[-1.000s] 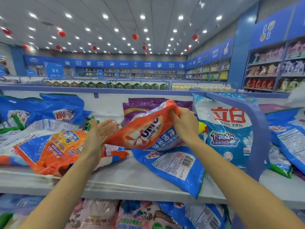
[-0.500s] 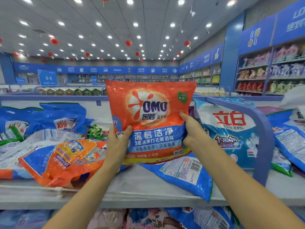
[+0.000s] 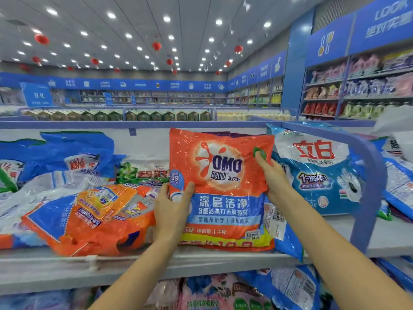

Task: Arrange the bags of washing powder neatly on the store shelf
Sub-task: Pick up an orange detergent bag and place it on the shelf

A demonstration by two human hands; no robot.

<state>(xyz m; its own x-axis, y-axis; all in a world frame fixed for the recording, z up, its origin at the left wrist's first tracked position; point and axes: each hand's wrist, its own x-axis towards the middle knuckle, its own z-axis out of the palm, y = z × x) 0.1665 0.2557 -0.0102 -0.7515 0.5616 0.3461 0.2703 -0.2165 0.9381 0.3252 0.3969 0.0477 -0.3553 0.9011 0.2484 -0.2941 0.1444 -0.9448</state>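
Note:
An orange OMO washing powder bag (image 3: 223, 175) stands upright on the grey shelf (image 3: 134, 265), front label facing me, its bottom resting on the shelf. My left hand (image 3: 172, 209) grips its left edge, thumb on the front. My right hand (image 3: 270, 175) grips its right edge, thumb near the green badge. A blue bag (image 3: 281, 231) lies flat under it. A white-and-blue bag (image 3: 317, 171) stands upright right of it. Orange bags (image 3: 89, 220) lie in a heap on the left.
A blue curved shelf divider (image 3: 371, 180) rises right of the white-and-blue bag, more blue bags (image 3: 400, 175) beyond it. Blue bags (image 3: 73, 155) and a green-logo bag (image 3: 143, 171) lean at the back left. More bags (image 3: 223, 294) fill the lower shelf.
The OMO bag went from tilted in my right hand alone to upright in both hands, then came down from mid-air until its bottom rests on the shelf.

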